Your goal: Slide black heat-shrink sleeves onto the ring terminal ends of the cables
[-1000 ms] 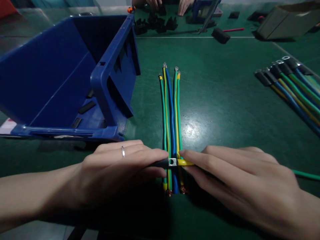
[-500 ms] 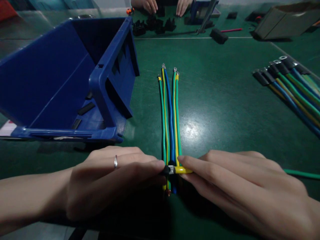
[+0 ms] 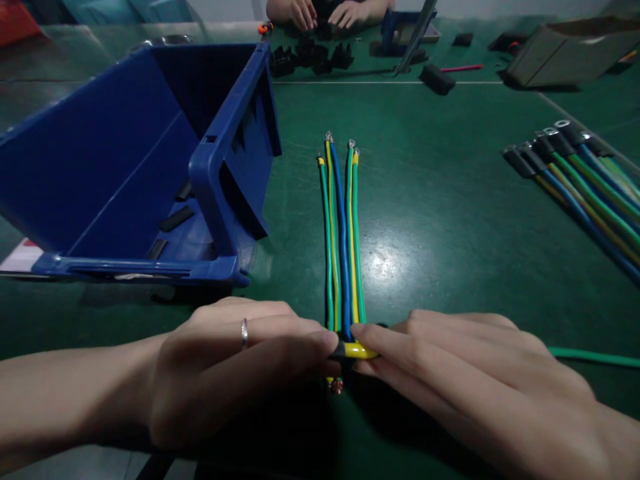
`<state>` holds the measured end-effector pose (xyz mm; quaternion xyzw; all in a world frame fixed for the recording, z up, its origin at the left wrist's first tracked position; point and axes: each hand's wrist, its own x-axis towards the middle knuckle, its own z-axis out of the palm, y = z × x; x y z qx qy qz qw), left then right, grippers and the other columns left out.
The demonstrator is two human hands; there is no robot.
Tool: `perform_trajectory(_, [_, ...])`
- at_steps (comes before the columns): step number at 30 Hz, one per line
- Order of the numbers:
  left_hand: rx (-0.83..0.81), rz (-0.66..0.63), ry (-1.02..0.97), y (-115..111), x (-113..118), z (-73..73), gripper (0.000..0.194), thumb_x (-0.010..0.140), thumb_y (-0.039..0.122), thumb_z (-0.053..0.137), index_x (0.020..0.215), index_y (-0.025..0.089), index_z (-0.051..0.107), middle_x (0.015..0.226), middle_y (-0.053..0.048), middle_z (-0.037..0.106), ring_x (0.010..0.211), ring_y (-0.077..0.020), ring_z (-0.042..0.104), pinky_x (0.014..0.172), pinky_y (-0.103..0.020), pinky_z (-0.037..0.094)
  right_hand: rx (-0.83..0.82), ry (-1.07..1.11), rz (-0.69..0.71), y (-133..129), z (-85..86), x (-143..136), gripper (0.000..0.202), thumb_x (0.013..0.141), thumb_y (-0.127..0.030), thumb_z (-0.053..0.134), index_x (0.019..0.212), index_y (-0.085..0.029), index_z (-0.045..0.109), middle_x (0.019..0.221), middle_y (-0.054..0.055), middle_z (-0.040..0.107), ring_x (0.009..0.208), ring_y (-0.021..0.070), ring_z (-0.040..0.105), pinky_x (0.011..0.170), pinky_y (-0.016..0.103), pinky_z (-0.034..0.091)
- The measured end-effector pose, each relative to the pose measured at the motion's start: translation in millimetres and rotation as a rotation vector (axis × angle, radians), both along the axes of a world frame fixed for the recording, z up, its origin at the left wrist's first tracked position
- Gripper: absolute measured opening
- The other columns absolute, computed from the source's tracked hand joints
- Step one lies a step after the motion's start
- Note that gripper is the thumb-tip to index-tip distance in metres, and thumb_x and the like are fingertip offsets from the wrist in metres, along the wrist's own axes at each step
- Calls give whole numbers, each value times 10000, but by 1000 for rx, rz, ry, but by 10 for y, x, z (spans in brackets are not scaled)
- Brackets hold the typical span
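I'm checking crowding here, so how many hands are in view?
4. Your left hand grips the black sleeve, your right hand the yellow cable end. Across the table, a co-worker's one hand and other hand sit side by side. The box could hide others.

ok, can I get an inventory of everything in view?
Table: one, green, throughout
Bin: one, blue, left
Short pieces: at least three, black, in bin
Paper: one, whitish, under bin's left corner
Cut wires: several, green/yellow/blue, centre
Wire bundle: one, multicoloured, black ends, right
Green wire: one, right edge
Dark parts: several, far centre
Block: one, black, far right
Stick: one, pink, beside block
Box: one, brownish, far right
Co-worker's hands: two, far side
Yellow wire end: one, right hand
Sleeve: one, black, left hand
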<state>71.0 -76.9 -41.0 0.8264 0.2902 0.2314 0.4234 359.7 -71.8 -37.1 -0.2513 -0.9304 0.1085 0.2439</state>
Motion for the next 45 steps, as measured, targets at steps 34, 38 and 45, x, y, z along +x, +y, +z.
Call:
perform_trajectory(34, [-123, -3, -70, 22, 99, -58, 262, 1075, 54, 603, 1184, 221, 775, 1006, -25, 834, 830, -152, 792, 742, -193, 611, -33, 34, 16, -29, -1, -52, 474, 1245, -225, 235, 1171, -134, 695, 643, -78, 577, 549, 82, 620, 510, 209, 451])
perform_trajectory(38, [20, 6, -82, 4, 110, -41, 202, 1107, 90, 602, 1154, 220, 749, 1031, -35, 854, 824, -156, 815, 722, -194, 622, -33, 23, 32, 10, 17, -76, 526, 1250, -235, 202, 1123, -141, 704, 638, -77, 579, 539, 80, 603, 504, 206, 441])
perform_trajectory(45, [313, 143, -50, 38, 128, -28, 203, 1077, 233, 732, 1266, 241, 659, 988, 2, 863, 815, -155, 836, 786, -206, 665, 81, 28, -44, 64, -28, 27, 332, 1241, -224, 353, 1159, -153, 666, 682, -85, 579, 516, 62, 529, 523, 229, 372])
